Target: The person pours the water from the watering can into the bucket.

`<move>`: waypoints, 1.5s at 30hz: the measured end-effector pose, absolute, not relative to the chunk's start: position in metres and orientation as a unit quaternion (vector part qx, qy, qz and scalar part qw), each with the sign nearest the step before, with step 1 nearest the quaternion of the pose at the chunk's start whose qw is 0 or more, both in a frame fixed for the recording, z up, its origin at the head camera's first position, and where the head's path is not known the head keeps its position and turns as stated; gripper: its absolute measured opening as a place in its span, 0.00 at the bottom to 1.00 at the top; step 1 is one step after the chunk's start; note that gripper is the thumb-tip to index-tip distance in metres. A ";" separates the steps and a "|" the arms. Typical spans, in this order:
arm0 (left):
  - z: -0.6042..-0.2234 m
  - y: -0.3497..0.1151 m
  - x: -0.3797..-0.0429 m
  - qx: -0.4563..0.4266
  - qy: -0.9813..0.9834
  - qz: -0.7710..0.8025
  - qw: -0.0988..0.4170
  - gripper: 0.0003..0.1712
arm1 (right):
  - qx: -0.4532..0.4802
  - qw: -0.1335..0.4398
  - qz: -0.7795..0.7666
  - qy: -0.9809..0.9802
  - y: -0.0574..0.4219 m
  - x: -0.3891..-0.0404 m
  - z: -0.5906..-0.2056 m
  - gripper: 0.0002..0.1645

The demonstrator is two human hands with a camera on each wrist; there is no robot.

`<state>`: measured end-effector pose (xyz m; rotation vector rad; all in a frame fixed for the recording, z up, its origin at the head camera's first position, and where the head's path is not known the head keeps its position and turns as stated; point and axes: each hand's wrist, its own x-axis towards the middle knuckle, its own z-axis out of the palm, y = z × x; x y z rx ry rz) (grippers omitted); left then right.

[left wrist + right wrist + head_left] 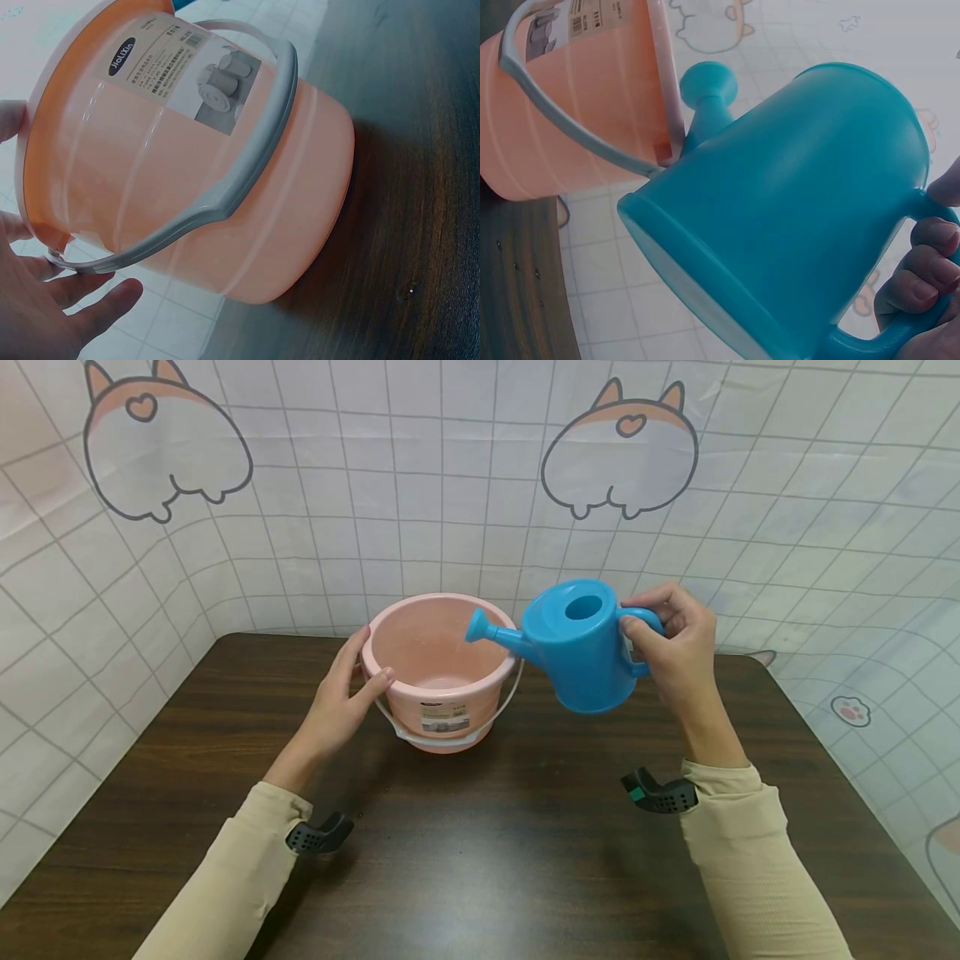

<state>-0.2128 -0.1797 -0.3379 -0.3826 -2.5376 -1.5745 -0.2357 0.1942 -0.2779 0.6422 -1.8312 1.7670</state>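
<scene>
My left hand (337, 702) rests at the left side of a pink bucket (444, 697), its thumb on the rim and its other fingers extended along the outside. In the left wrist view those fingers (105, 307) are spread beside the grey bail handle (259, 157). My right hand (678, 639) grips the handle of a blue watering can (588, 652), fingers curled through the loop. The can is held above the table, tilted left, its flared spout (480, 627) over the bucket's opening. Faint thin streaks show below the spout.
The bucket stands on a dark wooden table (450, 860) near its back edge, a label (445, 717) on its front. Behind and beside the table hangs a white grid-patterned cloth (420, 468) with cartoon animal prints. Black bands (660, 792) are worn over both sleeves.
</scene>
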 end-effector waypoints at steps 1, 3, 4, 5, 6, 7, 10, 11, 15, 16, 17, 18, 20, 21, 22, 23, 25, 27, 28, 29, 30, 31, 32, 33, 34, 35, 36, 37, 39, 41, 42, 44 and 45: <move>-0.341 -0.181 -0.215 -0.127 -0.841 -0.521 0.066 0.42 | 0.235 0.256 0.652 -0.674 0.194 -0.236 -0.278 0.07; -0.347 -0.183 -0.220 -0.128 -0.842 -0.519 0.070 0.42 | 0.234 0.255 0.657 -0.670 0.194 -0.236 -0.280 0.08; -0.351 -0.184 -0.222 -0.129 -0.843 -0.518 0.073 0.42 | 0.234 0.254 0.660 -0.667 0.195 -0.235 -0.281 0.08; -0.353 -0.185 -0.224 -0.131 -0.843 -0.517 0.075 0.42 | 0.234 0.254 0.664 -0.663 0.195 -0.235 -0.281 0.08; -0.356 -0.186 -0.226 -0.132 -0.842 -0.517 0.078 0.42 | 0.236 0.253 0.667 -0.660 0.195 -0.235 -0.282 0.08; -0.357 -0.187 -0.227 -0.133 -0.841 -0.518 0.080 0.42 | 0.239 0.252 0.671 -0.655 0.195 -0.235 -0.283 0.07; -0.359 -0.187 -0.229 -0.138 -0.838 -0.521 0.083 0.42 | 0.250 0.248 0.683 -0.640 0.196 -0.236 -0.285 0.07; -0.359 -0.187 -0.229 -0.138 -0.838 -0.522 0.083 0.42 | 0.252 0.247 0.684 -0.638 0.196 -0.236 -0.285 0.07; -0.359 -0.187 -0.229 -0.139 -0.837 -0.523 0.084 0.42 | 0.252 0.247 0.688 -0.635 0.196 -0.236 -0.286 0.08; -0.359 -0.187 -0.229 -0.139 -0.837 -0.523 0.084 0.42 | 0.250 0.247 0.687 -0.636 0.196 -0.236 -0.286 0.08; -0.359 -0.187 -0.229 -0.139 -0.837 -0.522 0.085 0.42 | 0.249 0.246 0.688 -0.635 0.196 -0.236 -0.286 0.08; -0.359 -0.187 -0.229 -0.138 -0.838 -0.521 0.085 0.42 | 0.248 0.246 0.690 -0.634 0.196 -0.236 -0.286 0.08; -0.358 -0.187 -0.228 -0.138 -0.839 -0.520 0.085 0.42 | 0.248 0.245 0.692 -0.632 0.196 -0.236 -0.286 0.07; -0.358 -0.187 -0.228 -0.138 -0.839 -0.519 0.085 0.42 | 0.248 0.245 0.693 -0.631 0.196 -0.236 -0.286 0.07; -0.358 -0.187 -0.228 -0.138 -0.839 -0.519 0.085 0.42 | 0.248 0.245 0.694 -0.630 0.196 -0.236 -0.286 0.07; -0.358 -0.187 -0.228 -0.138 -0.840 -0.518 0.086 0.42 | 0.248 0.244 0.696 -0.628 0.195 -0.236 -0.286 0.07; -0.358 -0.187 -0.228 -0.139 -0.839 -0.519 0.086 0.42 | 0.247 0.245 0.696 -0.628 0.195 -0.236 -0.286 0.07; -0.358 -0.187 -0.227 -0.140 -0.839 -0.519 0.087 0.42 | 0.246 0.245 0.695 -0.630 0.195 -0.235 -0.286 0.07; -0.358 -0.187 -0.227 -0.140 -0.839 -0.518 0.088 0.42 | 0.246 0.246 0.694 -0.631 0.195 -0.235 -0.286 0.07; -0.358 -0.187 -0.228 -0.140 -0.840 -0.517 0.088 0.42 | 0.246 0.246 0.693 -0.632 0.195 -0.235 -0.286 0.07; -0.358 -0.187 -0.228 -0.141 -0.840 -0.517 0.089 0.42 | 0.247 0.247 0.691 -0.633 0.195 -0.235 -0.286 0.07; -0.358 -0.187 -0.228 -0.142 -0.840 -0.516 0.090 0.42 | 0.248 0.247 0.690 -0.633 0.195 -0.235 -0.286 0.07; -0.359 -0.187 -0.228 -0.142 -0.840 -0.515 0.091 0.42 | 0.248 0.248 0.689 -0.634 0.195 -0.235 -0.287 0.07; -0.359 -0.187 -0.228 -0.142 -0.841 -0.515 0.091 0.42 | 0.249 0.248 0.687 -0.636 0.195 -0.235 -0.287 0.07; -0.359 -0.187 -0.228 -0.142 -0.840 -0.515 0.091 0.42 | 0.248 0.248 0.687 -0.636 0.196 -0.235 -0.287 0.07; -0.359 -0.187 -0.228 -0.142 -0.840 -0.515 0.091 0.42 | 0.248 0.248 0.687 -0.637 0.196 -0.236 -0.287 0.07; -0.359 -0.187 -0.228 -0.142 -0.840 -0.516 0.091 0.42 | 0.248 0.248 0.686 -0.637 0.196 -0.236 -0.286 0.07; -0.359 -0.187 -0.228 -0.142 -0.840 -0.516 0.091 0.42 | 0.247 0.247 0.686 -0.638 0.196 -0.236 -0.286 0.07; -0.359 -0.187 -0.228 -0.142 -0.839 -0.517 0.090 0.42 | 0.245 0.247 0.686 -0.639 0.196 -0.236 -0.286 0.08; -0.359 -0.187 -0.228 -0.142 -0.840 -0.517 0.090 0.42 | 0.244 0.248 0.686 -0.639 0.196 -0.236 -0.286 0.08; -0.359 -0.187 -0.228 -0.142 -0.840 -0.517 0.090 0.42 | 0.245 0.248 0.686 -0.639 0.196 -0.236 -0.286 0.08; -0.359 -0.187 -0.229 -0.142 -0.839 -0.517 0.091 0.42 | 0.245 0.249 0.686 -0.638 0.196 -0.236 -0.286 0.09; -0.359 -0.187 -0.229 -0.143 -0.839 -0.517 0.092 0.42 | 0.245 0.249 0.685 -0.639 0.196 -0.236 -0.286 0.09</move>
